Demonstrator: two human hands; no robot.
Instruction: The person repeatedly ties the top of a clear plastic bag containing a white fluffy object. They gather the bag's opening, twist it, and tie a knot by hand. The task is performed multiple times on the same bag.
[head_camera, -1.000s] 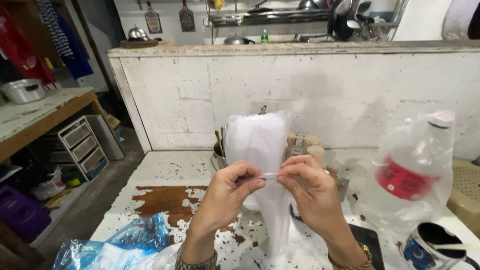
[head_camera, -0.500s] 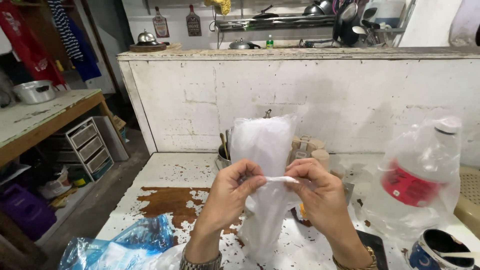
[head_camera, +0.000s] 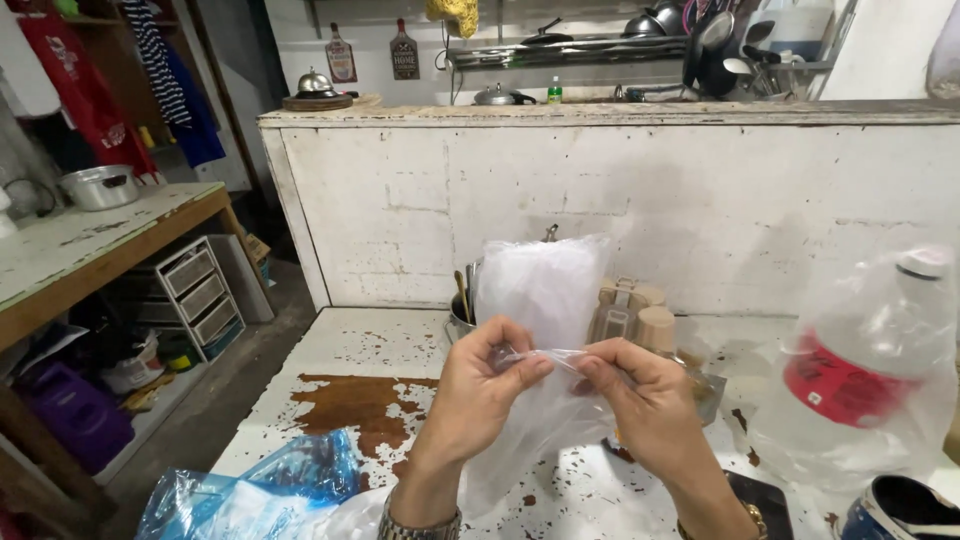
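Observation:
I hold a small clear plastic bag (head_camera: 545, 300) upright in front of me, over a white table with peeling paint (head_camera: 340, 350). My left hand (head_camera: 485, 390) pinches the bag's folded middle edge from the left. From the right, my right hand (head_camera: 640, 400) pinches the same edge, fingertips almost meeting those of the left. The bag's top stands above my fingers and its lower part hangs down between my wrists.
A crumpled blue plastic bag (head_camera: 260, 490) lies at the table's near left. A clear bottle with a red label inside a plastic bag (head_camera: 860, 370) stands at the right. A metal cup with utensils (head_camera: 462, 315) and beige containers (head_camera: 630, 315) sit behind the bag. A tin (head_camera: 900, 505) sits near right.
My hands have kept pinching the bag and worked its edge, which now stretches between the fingertips. The view has shifted slightly; the bag stays upright.

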